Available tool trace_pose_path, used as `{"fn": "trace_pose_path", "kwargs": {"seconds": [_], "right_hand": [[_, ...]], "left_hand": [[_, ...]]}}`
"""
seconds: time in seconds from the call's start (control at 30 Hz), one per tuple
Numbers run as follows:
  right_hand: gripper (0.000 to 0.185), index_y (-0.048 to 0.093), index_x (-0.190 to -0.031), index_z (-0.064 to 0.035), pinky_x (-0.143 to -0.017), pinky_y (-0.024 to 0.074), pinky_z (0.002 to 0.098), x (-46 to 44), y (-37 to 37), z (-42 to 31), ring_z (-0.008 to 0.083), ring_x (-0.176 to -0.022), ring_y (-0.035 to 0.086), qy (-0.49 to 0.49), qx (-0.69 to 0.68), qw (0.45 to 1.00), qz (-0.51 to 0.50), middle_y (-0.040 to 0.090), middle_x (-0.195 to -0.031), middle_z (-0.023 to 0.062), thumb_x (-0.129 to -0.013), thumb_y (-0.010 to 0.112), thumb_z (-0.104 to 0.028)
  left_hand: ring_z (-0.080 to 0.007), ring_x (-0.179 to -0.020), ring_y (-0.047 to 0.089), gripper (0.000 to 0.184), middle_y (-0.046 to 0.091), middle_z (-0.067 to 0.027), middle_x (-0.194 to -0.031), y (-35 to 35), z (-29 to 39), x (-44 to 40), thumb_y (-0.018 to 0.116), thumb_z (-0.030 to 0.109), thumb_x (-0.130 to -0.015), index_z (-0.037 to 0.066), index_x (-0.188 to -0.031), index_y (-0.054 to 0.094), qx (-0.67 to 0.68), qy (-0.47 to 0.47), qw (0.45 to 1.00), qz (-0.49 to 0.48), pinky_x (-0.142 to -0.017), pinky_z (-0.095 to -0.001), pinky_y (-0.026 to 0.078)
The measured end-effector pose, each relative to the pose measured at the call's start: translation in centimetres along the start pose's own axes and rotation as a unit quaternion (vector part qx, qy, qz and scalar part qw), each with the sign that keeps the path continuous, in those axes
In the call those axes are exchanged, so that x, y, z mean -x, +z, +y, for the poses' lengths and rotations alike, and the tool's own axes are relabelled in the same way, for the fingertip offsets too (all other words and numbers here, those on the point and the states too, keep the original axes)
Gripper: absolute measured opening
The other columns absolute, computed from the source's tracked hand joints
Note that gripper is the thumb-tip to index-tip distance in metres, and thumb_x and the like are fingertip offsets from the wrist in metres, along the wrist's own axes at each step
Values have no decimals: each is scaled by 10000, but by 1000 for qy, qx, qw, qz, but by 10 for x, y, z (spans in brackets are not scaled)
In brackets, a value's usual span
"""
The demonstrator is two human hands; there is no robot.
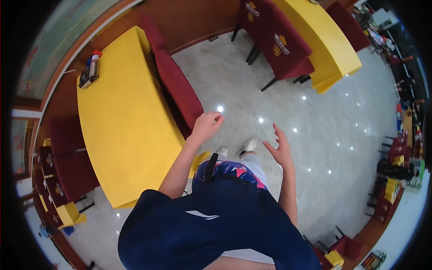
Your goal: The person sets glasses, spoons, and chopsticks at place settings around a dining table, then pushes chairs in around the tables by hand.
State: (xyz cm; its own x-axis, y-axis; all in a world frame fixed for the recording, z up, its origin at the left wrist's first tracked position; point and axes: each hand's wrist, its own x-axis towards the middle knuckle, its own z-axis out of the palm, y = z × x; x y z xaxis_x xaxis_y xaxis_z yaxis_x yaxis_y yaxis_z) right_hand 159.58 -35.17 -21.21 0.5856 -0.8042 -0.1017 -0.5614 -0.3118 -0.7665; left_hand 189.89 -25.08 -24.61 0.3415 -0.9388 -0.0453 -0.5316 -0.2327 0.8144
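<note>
My left hand [208,126] is in the air beside the end of a dark red padded bench seat [177,85]. Its fingers are curled in, and nothing shows in them. My right hand [282,149] hangs over the grey floor [324,135], with thumb and fingers apart and nothing in it. To the left of my left hand stands a long table with a yellow cloth [126,121]. A portable stove [89,72] sits at the far left edge of that table, with a red-topped item [96,55] by it.
Ahead, dark red chairs [283,47] stand along another yellow-covered table [324,36]. More dark red seats [72,173] are at the left, behind the near table. Other chairs [346,247] and tables line the right side. Below me are my white shoes [249,145].
</note>
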Motion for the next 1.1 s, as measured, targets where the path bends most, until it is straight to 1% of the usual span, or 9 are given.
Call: {"fn": "trace_pose_path", "kwargs": {"seconds": [0.3,0.37,0.47,0.5,0.63,0.73,0.83,1.0,1.1], "right_hand": [[702,428,-1437,-112,-966,469,441,-216,-78,98,321,-1254,517,30,-72,996,-44,495,-1416,133,-827,757,-225],[669,462,-1408,-110,-946,478,439,-265,-96,106,315,-1221,540,20,-81,992,-93,530,-1373,128,-824,756,-252],[594,526,-1340,-93,-913,497,424,-367,-102,104,303,-1149,591,-37,-80,982,-168,604,-1268,130,-825,749,-290],[554,557,-1301,-78,-900,506,411,-396,-100,102,297,-1111,618,-66,-74,973,-210,643,-1206,136,-829,742,-301],[357,619,-1159,-30,-838,524,338,-501,-92,23,254,-992,665,-228,13,926,-300,687,-1065,141,-879,675,-244],[251,631,-1074,-18,-783,528,333,-569,-51,-21,220,-882,666,-193,-54,899,-389,695,-976,113,-904,645,-203],[189,629,-1000,-15,-741,523,324,-617,18,-75,182,-793,644,-236,-95,880,-401,682,-873,81,-921,627,-186],[175,619,-975,-21,-746,511,314,-648,112,-185,153,-839,625,-235,-78,796,-552,658,-878,79,-930,620,-190],[169,620,-976,-25,-765,505,309,-685,146,-221,155,-886,622,-259,-48,722,-640,655,-905,85,-925,622,-186]], "left_hand": [[-304,-813,674,192,689,-133,-880,26,0,-139,621,199,-872,31,-960,645,-66,-79,994,37,-706,-407,515],[-312,-858,679,250,698,-122,-904,19,26,-165,635,186,-859,55,-1072,618,-119,-104,987,-17,-741,-410,524],[-332,-831,674,315,700,-123,-918,7,47,-209,649,175,-845,58,-1132,592,-61,-110,991,43,-754,-415,523],[-343,-878,658,317,685,-142,-955,-4,63,-221,656,165,-836,46,-1124,600,-59,-177,981,52,-800,-414,519],[-360,-1054,578,354,629,-172,-1047,-20,40,-232,660,145,-819,48,-1150,582,-113,-189,958,185,-928,-413,468],[-371,-1103,543,384,594,-173,-1131,-35,20,-239,669,116,-804,31,-1164,568,-156,-218,919,290,-964,-425,444],[-409,-1198,471,509,500,-223,-1274,-52,-20,-254,684,103,-783,35,-1257,512,-185,-274,869,369,-1032,-464,390],[-442,-1292,401,687,428,-287,-1357,-93,-95,-288,705,143,-773,47,-1386,409,-227,-412,727,500,-1086,-483,337],[-417,-1280,427,708,448,-253,-1360,-120,-136,-306,717,190,-770,70,-1398,414,-178,-518,685,481,-1062,-481,366]]}}
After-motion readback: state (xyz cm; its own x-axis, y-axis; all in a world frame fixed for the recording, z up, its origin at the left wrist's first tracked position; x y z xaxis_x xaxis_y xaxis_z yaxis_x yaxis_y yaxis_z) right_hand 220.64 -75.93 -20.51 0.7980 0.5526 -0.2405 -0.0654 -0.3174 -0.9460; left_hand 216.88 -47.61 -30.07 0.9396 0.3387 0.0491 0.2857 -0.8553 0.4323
